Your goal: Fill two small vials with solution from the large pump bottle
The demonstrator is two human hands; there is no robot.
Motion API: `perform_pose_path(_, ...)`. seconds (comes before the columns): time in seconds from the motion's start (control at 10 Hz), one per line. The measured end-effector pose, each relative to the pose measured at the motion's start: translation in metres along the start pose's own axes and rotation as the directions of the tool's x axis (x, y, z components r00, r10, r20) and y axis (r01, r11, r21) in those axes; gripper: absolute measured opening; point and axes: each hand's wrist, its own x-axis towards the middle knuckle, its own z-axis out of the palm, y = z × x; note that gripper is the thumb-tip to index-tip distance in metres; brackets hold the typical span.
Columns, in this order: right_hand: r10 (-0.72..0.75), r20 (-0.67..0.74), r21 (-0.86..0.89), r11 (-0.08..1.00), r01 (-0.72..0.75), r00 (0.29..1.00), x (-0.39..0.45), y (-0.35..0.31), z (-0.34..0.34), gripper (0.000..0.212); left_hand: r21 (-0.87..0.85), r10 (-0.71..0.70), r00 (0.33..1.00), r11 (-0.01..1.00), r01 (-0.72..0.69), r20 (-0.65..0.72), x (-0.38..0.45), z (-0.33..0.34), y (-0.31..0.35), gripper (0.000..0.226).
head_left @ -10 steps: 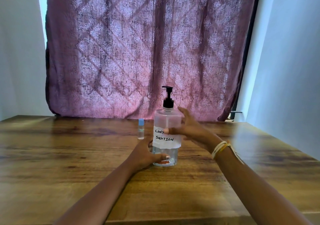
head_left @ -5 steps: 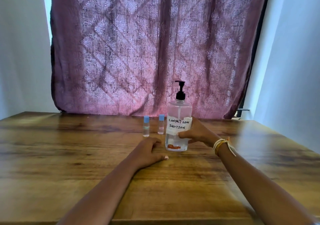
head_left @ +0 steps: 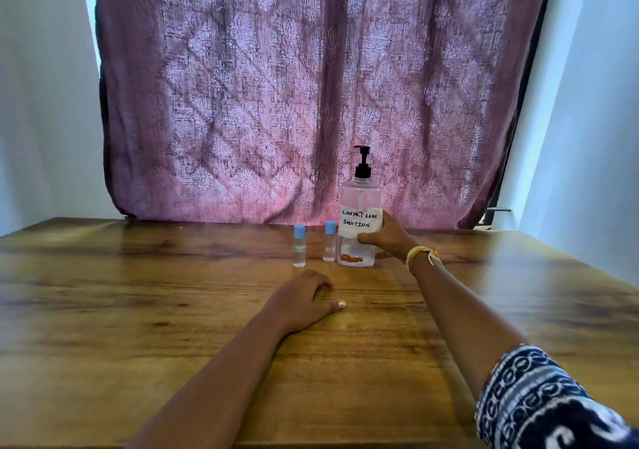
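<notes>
A clear pump bottle (head_left: 359, 199) with a black pump and a handwritten "contact lens solution" label stands upright far back on the wooden table (head_left: 138, 310). My right hand (head_left: 387, 237) wraps its right side, thumb across the front below the label. Two small clear vials with light blue caps stand upright just left of it: one vial (head_left: 329, 243) close to the bottle, the other vial (head_left: 299, 246) further left. My left hand (head_left: 304, 300) lies palm down on the table in front of the vials, fingers loosely curled, holding nothing.
A purple patterned curtain (head_left: 276, 103) hangs behind the table's far edge. White walls flank it left and right. The table's near edge runs along the bottom of the view.
My left hand has let go of the bottle and come to rest on the table. My right hand has set the bottle further back and right, uncovering the second vial.
</notes>
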Motion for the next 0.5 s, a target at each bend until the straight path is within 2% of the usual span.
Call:
perform_pose_path(0.1,-0.017,-0.009,0.013,1.000,0.017,1.000,0.001,0.002,0.003,0.053,0.002,0.001,1.000,1.000,-0.001,0.001,0.000,-0.001,0.000,0.052)
perform_pose_path(0.3,-0.039,0.078,-0.054,0.998,0.043,0.996,-0.012,0.017,0.009,0.043,-0.016,0.007,1.000,1.000,-0.007,-0.016,0.001,0.000,-0.003,0.050)
perform_pose_path(0.5,-0.020,0.005,-0.249,0.968,0.020,1.000,-0.036,0.027,0.022,0.036,-0.041,-0.005,0.999,0.999,0.003,-0.047,0.000,-0.002,0.001,0.048)
